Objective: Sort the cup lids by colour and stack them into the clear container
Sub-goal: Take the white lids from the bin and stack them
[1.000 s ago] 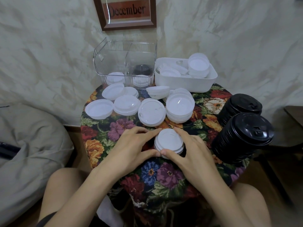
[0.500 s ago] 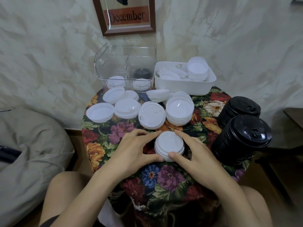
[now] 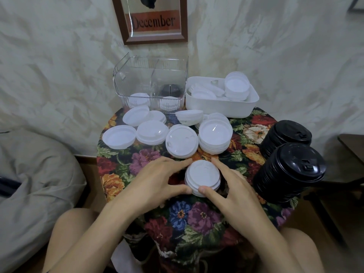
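A framed print (image 3: 153, 21) on the far wall reads "December". The left hand (image 3: 157, 180) and right hand (image 3: 234, 192) pinch one small stack of white lids (image 3: 202, 175) between thumbs and fingers, near the middle of the table (image 3: 197, 217). Two black lid stacks (image 3: 289, 172) stand right; one clear container (image 3: 149, 79) sits far.

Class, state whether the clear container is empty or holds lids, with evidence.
Partly filled. The clear container shows short white lid stacks in two front compartments and a dark stack behind.

Two black lid stacks (image 3: 288, 174) stand at the desk's (image 3: 183, 213) right edge. One clear container (image 3: 137, 79) and one white tub (image 3: 216, 109) line its far edge.
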A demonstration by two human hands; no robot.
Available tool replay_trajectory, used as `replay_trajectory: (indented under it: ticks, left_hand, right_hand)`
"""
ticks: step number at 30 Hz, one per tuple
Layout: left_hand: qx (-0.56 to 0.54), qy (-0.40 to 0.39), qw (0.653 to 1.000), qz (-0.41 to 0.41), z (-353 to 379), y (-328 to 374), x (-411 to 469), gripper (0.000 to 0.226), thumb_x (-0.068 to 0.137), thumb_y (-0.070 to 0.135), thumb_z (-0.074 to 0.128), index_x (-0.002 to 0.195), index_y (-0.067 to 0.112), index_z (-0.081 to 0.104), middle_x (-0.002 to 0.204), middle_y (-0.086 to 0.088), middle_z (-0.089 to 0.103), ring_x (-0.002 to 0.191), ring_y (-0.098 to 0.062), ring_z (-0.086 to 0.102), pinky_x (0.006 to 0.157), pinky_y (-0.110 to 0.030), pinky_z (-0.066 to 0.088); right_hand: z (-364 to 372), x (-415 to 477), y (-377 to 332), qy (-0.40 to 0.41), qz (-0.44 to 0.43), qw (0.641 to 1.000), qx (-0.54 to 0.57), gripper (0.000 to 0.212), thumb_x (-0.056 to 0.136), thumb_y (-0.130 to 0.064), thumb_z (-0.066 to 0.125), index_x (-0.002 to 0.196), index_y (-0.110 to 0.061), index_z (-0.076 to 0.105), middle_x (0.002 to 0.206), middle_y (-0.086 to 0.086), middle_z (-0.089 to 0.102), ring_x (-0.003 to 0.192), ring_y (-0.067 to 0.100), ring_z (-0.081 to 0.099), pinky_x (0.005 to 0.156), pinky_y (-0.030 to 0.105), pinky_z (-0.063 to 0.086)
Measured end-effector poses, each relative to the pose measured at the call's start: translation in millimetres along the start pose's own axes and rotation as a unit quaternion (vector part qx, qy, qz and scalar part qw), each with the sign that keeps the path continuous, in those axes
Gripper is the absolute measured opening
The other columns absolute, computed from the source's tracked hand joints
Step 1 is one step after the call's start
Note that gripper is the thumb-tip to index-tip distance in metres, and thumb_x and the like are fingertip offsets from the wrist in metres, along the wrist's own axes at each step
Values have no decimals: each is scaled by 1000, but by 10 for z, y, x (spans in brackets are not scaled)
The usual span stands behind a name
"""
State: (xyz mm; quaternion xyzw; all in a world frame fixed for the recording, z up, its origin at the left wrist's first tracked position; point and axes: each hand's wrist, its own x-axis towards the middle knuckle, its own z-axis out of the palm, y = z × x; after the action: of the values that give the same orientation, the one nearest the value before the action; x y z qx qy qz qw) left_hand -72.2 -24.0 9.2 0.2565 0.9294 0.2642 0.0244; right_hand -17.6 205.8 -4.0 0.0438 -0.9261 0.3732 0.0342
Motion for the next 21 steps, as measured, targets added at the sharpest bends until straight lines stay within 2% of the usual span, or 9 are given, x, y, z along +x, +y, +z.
replay_trajectory:
  ticks: [2,5,7,9,11,13,17,19,21]
  left_hand:
    - [-52,38,998,-15,-169,-12,16,51,90,52,69,140,44,60,128,30,65,115,11,56,96,-18,43]
    - [-94,137,985,-35,-364,-16,204,24,95,35,70,118,36,75,99,25,73,88,3,63,81,-26,51]
    - [-65,196,978,-27,-438,3,479,21,96,32,70,116,32,75,99,21,72,86,0,62,81,-28,50]
    - [-19,217,976,-26,-475,-32,826,28,96,30,69,124,30,71,107,16,72,93,-6,63,87,-33,50]
    - [41,196,979,-27,-486,-137,1173,38,95,31,70,132,28,67,120,8,72,101,-16,64,91,-39,51]
    - [93,161,982,-30,-484,-237,1418,42,93,34,72,134,28,67,125,6,71,108,-22,63,89,-39,50]
    - [122,149,981,-21,-518,-347,1565,19,94,27,72,111,23,77,102,0,75,102,-25,63,73,-32,39]
    - [105,177,978,-27,-591,-387,1506,13,94,21,70,104,20,79,94,-3,75,96,-26,63,70,-31,36]
    - [114,196,974,-29,-674,-454,1406,13,94,18,69,104,19,78,95,-4,76,95,-28,63,70,-32,37]
  right_hand:
    - [-22,24,5,-8,3,1000,8,78,88,-62,68,151,-60,23,136,-32,36,124,-14,30,98,18,31]
    - [-30,34,-16,-14,6,1000,11,67,87,-63,68,138,-70,25,130,-38,36,120,-12,35,96,22,32]
    - [-11,25,-12,-10,5,1000,7,66,87,-64,67,141,-65,30,128,-36,36,118,-9,37,94,21,32]
    - [4,18,-4,-6,5,1000,5,65,88,-65,65,142,-63,30,126,-38,34,116,-9,36,93,20,32]
    - [8,17,3,-7,6,1000,5,65,88,-66,64,143,-62,31,126,-38,34,116,-9,35,94,20,31]
    - [5,19,4,-11,7,1000,8,64,87,-67,64,142,-63,30,126,-41,32,113,-15,34,94,19,30]
    - [10,32,20,-18,0,1000,4,64,84,-70,63,135,-71,24,128,-50,25,116,-34,23,94,15,29]
    - [13,36,24,-22,1,1000,2,62,84,-71,63,131,-74,23,129,-49,25,116,-34,22,95,15,29]
    - [14,38,21,-21,-1,1000,1,61,84,-71,63,129,-75,22,129,-48,26,117,-33,23,93,14,30]
